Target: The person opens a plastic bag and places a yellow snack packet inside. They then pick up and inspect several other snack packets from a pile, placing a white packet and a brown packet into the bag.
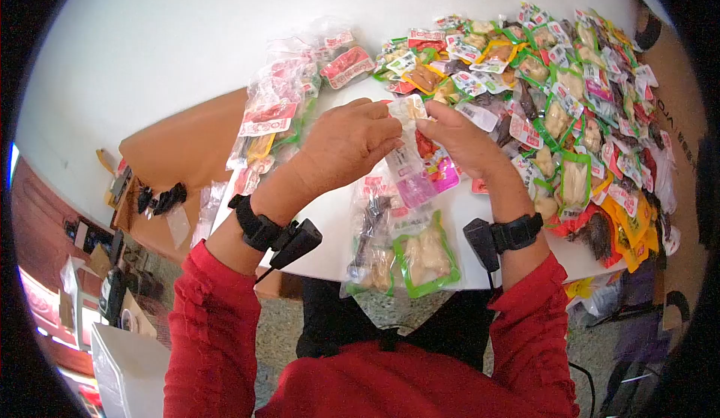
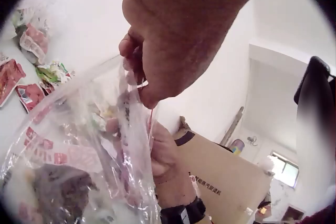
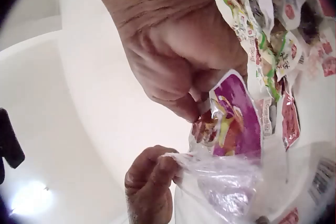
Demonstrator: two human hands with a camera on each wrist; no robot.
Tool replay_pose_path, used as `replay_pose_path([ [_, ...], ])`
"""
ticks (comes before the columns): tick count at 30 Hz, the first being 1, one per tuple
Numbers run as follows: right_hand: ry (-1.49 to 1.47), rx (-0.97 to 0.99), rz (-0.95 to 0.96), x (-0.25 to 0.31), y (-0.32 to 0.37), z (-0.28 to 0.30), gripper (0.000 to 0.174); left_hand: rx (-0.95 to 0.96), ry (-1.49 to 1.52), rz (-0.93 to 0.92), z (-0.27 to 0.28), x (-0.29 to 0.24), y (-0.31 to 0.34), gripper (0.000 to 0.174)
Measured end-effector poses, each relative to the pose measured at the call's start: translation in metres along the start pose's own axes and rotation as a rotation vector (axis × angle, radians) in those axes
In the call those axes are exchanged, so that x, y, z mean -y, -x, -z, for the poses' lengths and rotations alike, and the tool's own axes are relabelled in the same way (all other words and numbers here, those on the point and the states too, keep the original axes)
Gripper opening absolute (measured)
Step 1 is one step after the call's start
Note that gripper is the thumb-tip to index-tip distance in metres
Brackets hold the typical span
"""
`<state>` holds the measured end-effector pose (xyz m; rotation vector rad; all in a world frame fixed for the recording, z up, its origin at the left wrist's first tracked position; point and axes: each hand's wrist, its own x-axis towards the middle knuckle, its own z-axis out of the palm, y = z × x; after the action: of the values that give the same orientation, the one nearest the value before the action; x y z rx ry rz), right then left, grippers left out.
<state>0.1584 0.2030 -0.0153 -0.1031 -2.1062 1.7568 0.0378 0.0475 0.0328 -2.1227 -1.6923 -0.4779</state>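
Note:
My left hand [image 1: 349, 144] pinches the mouth edge of a clear plastic bag [image 2: 126, 145]. My right hand [image 1: 465, 144] grips a small purple-and-red food packet [image 3: 239, 111] at the bag's mouth. In the right wrist view the packet's lower end overlaps the clear film, with the left hand [image 3: 149, 182] beside it. Lower in the bag, toward my body, lie a green-edged packet of pale food [image 1: 427, 257] and a packet with dark contents [image 1: 371, 223]. The fingertips of my right hand are partly hidden behind the packet in the right wrist view.
A large heap of sealed food packets [image 1: 555, 110] covers the right side of the white table [image 1: 315, 227]. Several filled clear bags [image 1: 266, 110] stand at the back left. Cardboard boxes [image 1: 187, 133] flank the table on the left and right.

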Motion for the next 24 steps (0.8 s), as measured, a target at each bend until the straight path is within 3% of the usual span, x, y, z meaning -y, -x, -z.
replay_pose_path([
  [3, 0.020, 0.088, -0.060, 0.017, 0.003, 0.003, 0.023, 0.022, 0.040, 0.032, 0.011, -0.005, 0.002, 0.011],
  [5, 0.339, 0.175, -0.073, 0.026, 0.003, 0.004, 0.031, 0.010, 0.058, 0.011, 0.010, 0.000, 0.004, 0.010],
  [6, 0.429, 0.201, 0.066, 0.026, 0.001, -0.001, 0.035, 0.008, 0.075, -0.016, 0.012, 0.001, 0.005, 0.009],
  [7, 0.437, 0.206, 0.065, 0.028, 0.001, -0.003, 0.035, -0.001, 0.076, -0.013, 0.013, 0.001, 0.007, 0.009],
  [9, 0.678, 0.415, -0.080, 0.039, -0.001, -0.010, 0.038, -0.031, 0.145, -0.062, 0.016, 0.000, 0.008, 0.010],
  [10, 0.606, 0.507, -0.227, 0.043, -0.003, -0.016, 0.037, -0.040, 0.143, -0.059, 0.017, 0.001, 0.008, 0.010],
  [11, 0.614, 0.512, -0.227, 0.045, -0.006, -0.019, 0.037, -0.057, 0.117, -0.096, 0.016, 0.002, 0.007, 0.010],
  [13, 0.676, 0.904, -0.256, 0.045, -0.015, -0.025, 0.031, -0.081, 0.093, -0.127, 0.017, -0.001, 0.006, 0.010],
  [14, 0.374, 0.866, -0.241, 0.028, -0.015, -0.026, 0.029, -0.133, 0.139, -0.138, 0.017, -0.004, 0.005, 0.009],
  [15, 0.381, 0.871, -0.247, 0.029, -0.011, -0.029, 0.029, -0.186, 0.184, -0.149, 0.017, -0.006, 0.005, 0.009],
  [17, 0.296, 0.647, -0.128, 0.030, -0.007, -0.035, 0.030, -0.243, 0.197, -0.113, 0.017, -0.008, 0.005, 0.008],
  [18, 0.301, 0.656, -0.135, 0.029, -0.010, -0.034, 0.030, -0.288, 0.208, -0.081, 0.016, -0.007, 0.007, 0.008],
  [20, 0.653, 0.548, -0.024, 0.028, -0.019, -0.032, 0.032, -0.355, 0.234, -0.046, 0.015, -0.001, 0.011, 0.007],
  [21, 0.658, 0.558, -0.028, 0.033, -0.015, -0.038, 0.032, -0.412, 0.257, -0.021, 0.013, 0.003, 0.013, 0.007],
  [23, 0.782, 0.284, 0.008, 0.048, -0.001, -0.050, 0.029, -0.411, 0.266, 0.023, 0.010, 0.010, 0.018, 0.007],
  [24, 0.937, 0.354, -0.051, 0.046, -0.004, -0.049, 0.028, -0.417, 0.283, 0.040, 0.009, 0.013, 0.019, 0.008],
])
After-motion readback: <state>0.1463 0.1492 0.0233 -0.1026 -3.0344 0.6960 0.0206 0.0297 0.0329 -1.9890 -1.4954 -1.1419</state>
